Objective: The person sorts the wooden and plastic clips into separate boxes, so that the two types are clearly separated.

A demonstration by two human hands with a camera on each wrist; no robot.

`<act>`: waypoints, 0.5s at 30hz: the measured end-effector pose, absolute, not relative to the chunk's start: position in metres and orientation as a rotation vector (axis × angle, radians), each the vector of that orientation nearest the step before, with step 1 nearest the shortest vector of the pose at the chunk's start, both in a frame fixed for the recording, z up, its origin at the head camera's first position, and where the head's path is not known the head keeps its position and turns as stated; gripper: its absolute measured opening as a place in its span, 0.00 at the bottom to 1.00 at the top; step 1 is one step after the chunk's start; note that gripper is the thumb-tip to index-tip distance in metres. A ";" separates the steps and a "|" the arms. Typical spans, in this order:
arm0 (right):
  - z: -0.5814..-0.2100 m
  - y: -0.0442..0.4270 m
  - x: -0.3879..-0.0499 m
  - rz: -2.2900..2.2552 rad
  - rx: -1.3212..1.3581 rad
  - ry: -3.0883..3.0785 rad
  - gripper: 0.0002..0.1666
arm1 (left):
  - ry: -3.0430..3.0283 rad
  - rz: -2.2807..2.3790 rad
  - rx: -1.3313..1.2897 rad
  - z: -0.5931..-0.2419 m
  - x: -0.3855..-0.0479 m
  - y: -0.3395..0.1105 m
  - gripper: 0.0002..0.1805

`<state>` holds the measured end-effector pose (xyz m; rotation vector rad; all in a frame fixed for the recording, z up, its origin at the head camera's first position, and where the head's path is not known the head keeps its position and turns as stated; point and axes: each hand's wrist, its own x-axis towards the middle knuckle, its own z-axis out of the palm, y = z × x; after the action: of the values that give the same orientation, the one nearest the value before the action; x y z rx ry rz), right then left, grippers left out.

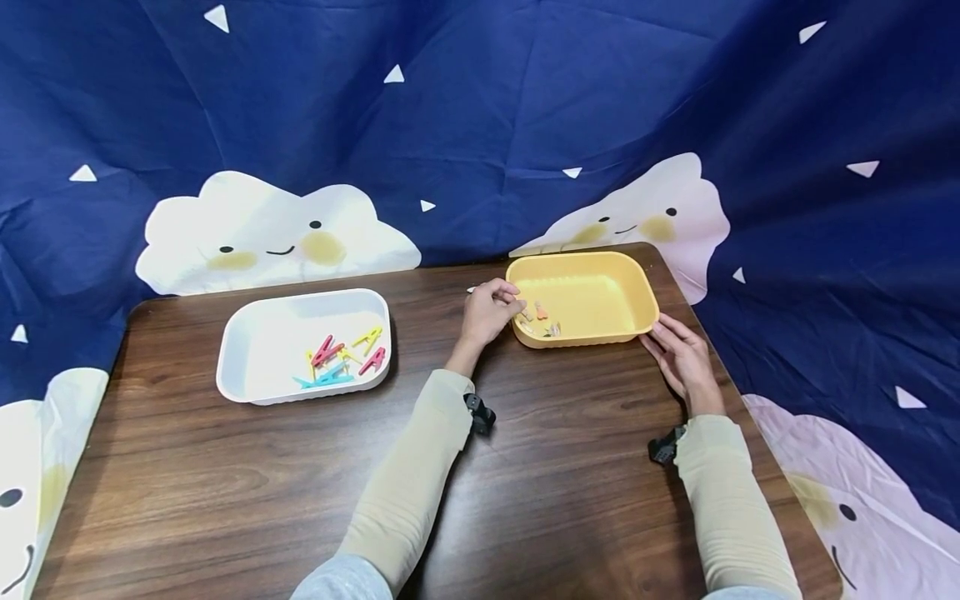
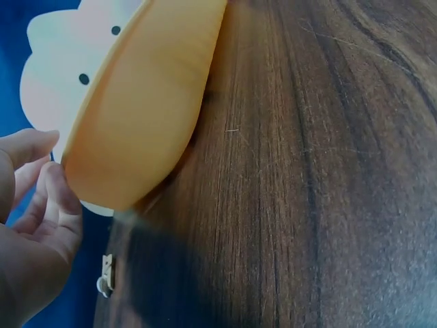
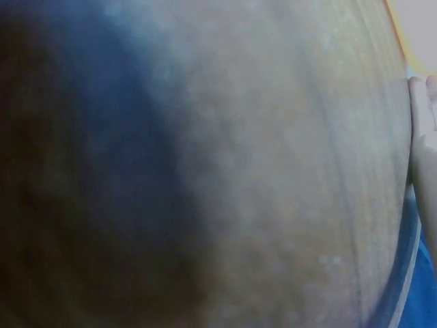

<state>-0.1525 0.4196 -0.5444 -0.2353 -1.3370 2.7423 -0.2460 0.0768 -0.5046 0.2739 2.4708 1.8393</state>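
A yellow plastic basin [image 1: 600, 310] stands at the back right of the table, with several small light wooden clips [image 1: 542, 311] in its left end. At its left rim is my left hand [image 1: 487, 315], fingers bent and thumb and fingertips near those clips. Between its fingers [image 2: 60, 188] nothing shows in the left wrist view. My right hand [image 1: 684, 360] touches the basin's near right corner from outside, fingers fairly straight and thumb spread apart. Only part of that hand [image 3: 425, 143] shows at the edge of the right wrist view.
To the left stands a white basin [image 1: 258, 350] holding several red, yellow and blue plastic clothespins [image 1: 327, 352]. A small wooden clip [image 2: 106, 275] lies on the table beside the yellow basin's left end. Behind the brown wooden table [image 1: 547, 433] hangs a blue cloth [image 1: 465, 125] with clouds.
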 end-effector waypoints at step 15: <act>-0.543 0.421 -0.151 2.733 -0.221 -1.344 0.18 | 2.457 1.843 0.272 -0.513 -0.252 0.060 0.14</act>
<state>-0.1507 0.4208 -0.5426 -0.2206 -1.3443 2.7331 -0.2523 0.0605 -0.5126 0.2719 2.4570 1.8428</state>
